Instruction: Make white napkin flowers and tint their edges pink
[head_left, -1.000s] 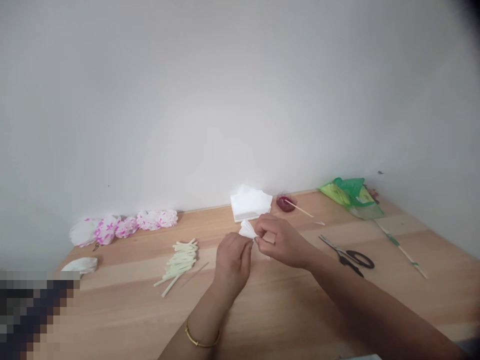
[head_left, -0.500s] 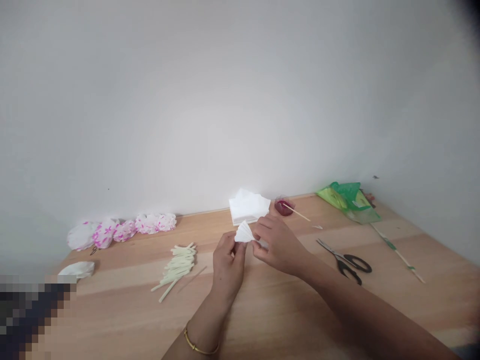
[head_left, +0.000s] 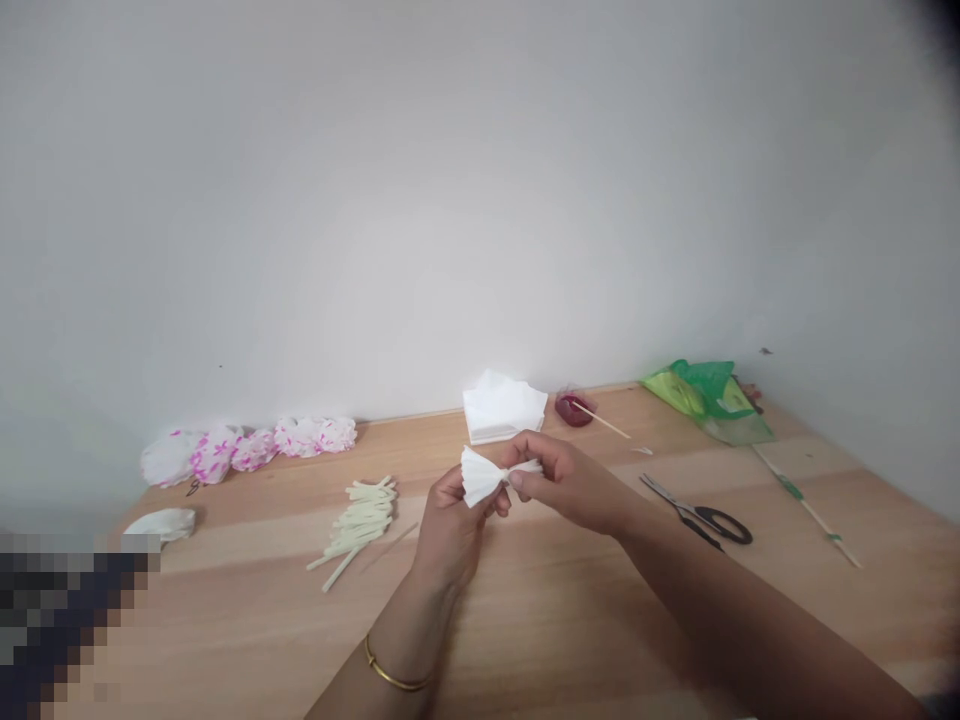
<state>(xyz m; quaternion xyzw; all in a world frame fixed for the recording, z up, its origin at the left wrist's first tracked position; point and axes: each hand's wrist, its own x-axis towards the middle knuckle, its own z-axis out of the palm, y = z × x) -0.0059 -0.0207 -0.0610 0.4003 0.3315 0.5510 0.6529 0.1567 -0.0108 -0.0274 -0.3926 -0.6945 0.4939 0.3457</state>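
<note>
A white pleated paper bow (head_left: 482,477), gathered at its middle and fanned out at both ends, is between my hands above the table. My left hand (head_left: 450,525) holds it from below and the left, its fingers partly hidden behind the paper. With thumb and fingers, my right hand (head_left: 559,480) pinches the bow near its gathered middle and covers much of the right fan. Just behind the hands lies a stack of white tissue paper (head_left: 504,408).
On the wooden table (head_left: 525,630), pale sticks (head_left: 364,520) and pink-white paper flowers (head_left: 255,450) lie left, with a white bundle (head_left: 161,523). Rightward are a dark red item (head_left: 576,408), black-handled scissors (head_left: 721,523), a green plastic bag (head_left: 705,390) and a green-banded stick (head_left: 806,505).
The pleated paper has turned, so both fans and the pinched middle now show. My right hand has shifted slightly right, its fingers now over the right fan. The view has shifted a little.
</note>
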